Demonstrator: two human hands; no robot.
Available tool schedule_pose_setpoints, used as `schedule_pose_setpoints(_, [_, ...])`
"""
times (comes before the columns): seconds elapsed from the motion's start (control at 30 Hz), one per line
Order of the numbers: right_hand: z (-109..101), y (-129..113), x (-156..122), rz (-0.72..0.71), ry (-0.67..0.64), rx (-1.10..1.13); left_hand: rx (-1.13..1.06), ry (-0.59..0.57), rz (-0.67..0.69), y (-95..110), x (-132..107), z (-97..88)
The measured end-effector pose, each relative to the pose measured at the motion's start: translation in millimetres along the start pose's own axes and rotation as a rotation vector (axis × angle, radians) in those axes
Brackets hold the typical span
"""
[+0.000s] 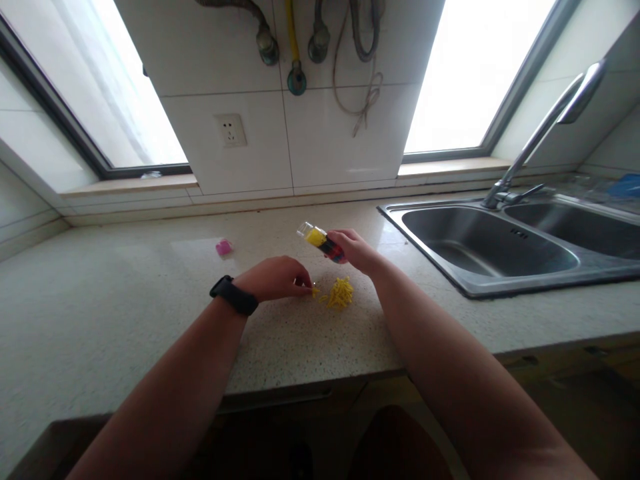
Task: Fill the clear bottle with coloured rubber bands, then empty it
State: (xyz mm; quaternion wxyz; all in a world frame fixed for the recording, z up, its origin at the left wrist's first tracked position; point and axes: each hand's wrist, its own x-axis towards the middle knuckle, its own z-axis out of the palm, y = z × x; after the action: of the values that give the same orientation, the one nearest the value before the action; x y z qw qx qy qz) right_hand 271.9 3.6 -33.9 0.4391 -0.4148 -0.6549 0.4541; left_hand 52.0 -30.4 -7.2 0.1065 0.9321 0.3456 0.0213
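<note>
Evidently only part done: one heap of loose yellow pieces [341,293], too many to count, lay on the counter [150,303], and beside it the left hand [281,277] was bent into a near-pinch, its hold unclear. Beyond, the right hand [351,248] was wrapped around one clear tube [316,237], tilted, partly filled with yellow, dark and red; one pink piece [225,247] lay off left.

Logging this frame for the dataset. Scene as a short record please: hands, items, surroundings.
left: hand with fingertips at loose yellow pieces; grip unclear
right: hand holding clear tube, tilted
tube contents: yellow, dark and red bands
pile: yellow pieces on counter, below tube in view
pink item: small pink object on counter, left of both hands
wrist: black watch, left arm
right side: metal sink, faucet
</note>
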Motion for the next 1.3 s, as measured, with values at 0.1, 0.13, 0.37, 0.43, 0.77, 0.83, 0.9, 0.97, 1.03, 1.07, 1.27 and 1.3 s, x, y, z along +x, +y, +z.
schedule_pose_setpoints(0.1, [0, 1, 0, -0.008, 0.000, -0.001, 0.030, 0.015, 0.016, 0, 0, 0.9])
schedule_pose_setpoints(0.13, [0, 1, 1, -0.012, 0.000, 0.000, 0.039, 0.020, 0.021, 0, 0, 1.2])
schedule_pose_setpoints(0.37, [0, 0, 1, -0.001, -0.001, -0.005, 0.072, 0.020, 0.032, 5, 1, 4.9])
schedule_pose_setpoints(0.43, [0, -1, 0, -0.007, -0.005, -0.005, 0.065, 0.037, 0.028, 6, 2, 5.6])
schedule_pose_setpoints(0.77, [0, 1, 1, -0.001, 0.017, 0.003, -0.149, 0.081, 0.001, 17, 6, 6.1])
schedule_pose_setpoints(0.83, [0, 0, 0, 0.006, 0.018, 0.000, -0.147, 0.056, -0.008, 17, 7, 10.5])
schedule_pose_setpoints(0.9, [0, -1, 0, 0.010, 0.019, -0.002, -0.143, 0.036, -0.004, 16, 9, 14.3])
schedule_pose_setpoints(0.97, [1, -2, 0, 0.006, 0.018, -0.004, -0.148, 0.027, 0.005, 14, 9, 16.1])
schedule_pose_setpoints(1.03, [1, -2, 0, -0.005, 0.014, -0.002, -0.156, 0.023, 0.014, 14, 9, 15.7])
schedule_pose_setpoints(1.07, [1, -2, 0, -0.011, 0.012, -0.001, -0.158, 0.022, 0.017, 14, 8, 14.9])
schedule_pose_setpoints(1.27, [0, -1, 1, -0.030, 0.001, 0.003, -0.120, 0.007, 0.028, 18, 5, 8.7])
schedule_pose_setpoints(1.3, [0, 0, 1, -0.033, -0.001, 0.004, -0.109, 0.005, 0.032, 19, 5, 8.1])
